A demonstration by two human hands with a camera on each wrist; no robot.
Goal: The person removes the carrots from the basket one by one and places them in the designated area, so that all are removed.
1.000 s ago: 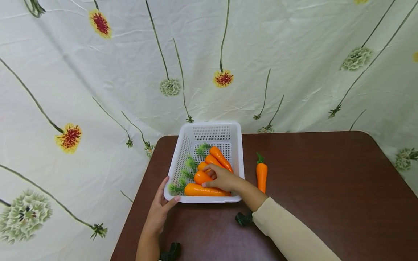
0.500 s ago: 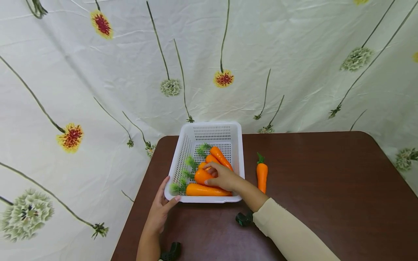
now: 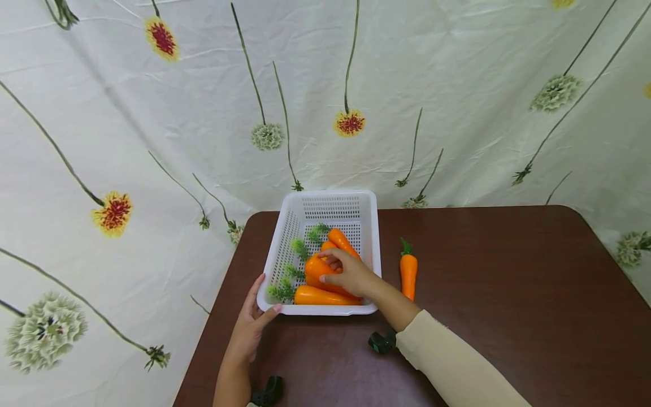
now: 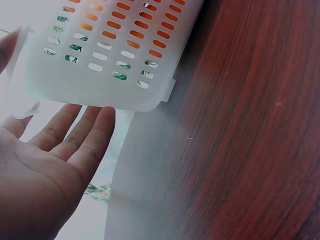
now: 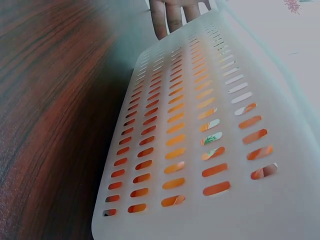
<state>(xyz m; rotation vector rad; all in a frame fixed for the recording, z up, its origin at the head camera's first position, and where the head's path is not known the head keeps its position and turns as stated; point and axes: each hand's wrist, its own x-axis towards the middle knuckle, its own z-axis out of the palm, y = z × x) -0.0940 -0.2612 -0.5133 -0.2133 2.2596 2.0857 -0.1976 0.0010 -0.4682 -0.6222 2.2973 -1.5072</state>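
A white slotted plastic basket [image 3: 377,249] stands on the table with several orange carrots in it, their green tops to the left. My right hand [image 3: 352,273] reaches over its right side and grips a carrot [image 3: 314,270] between thumb and fingers. Just in front of that lies the nearest carrot [image 3: 325,295]. My left hand [image 3: 246,328] holds the near left corner, thumb at the front rim and fingers along the left side. In the left wrist view, fingertips of the left hand [image 4: 45,170] touch the basket wall. Carrots show through the slots in the right wrist view.
One carrot [image 3: 408,276] lies on the dark brown table [image 3: 488,294], right of the basket beside my right forearm. A flower-printed white cloth [image 3: 458,102] hangs behind the table. Dark devices [image 3: 381,341] are worn at both wrists.
My right hand has moved slightly away from me with the gripped carrot, which shifts up over its neighbour. The nearest carrot has slid a little right. My left hand stays at the corner.
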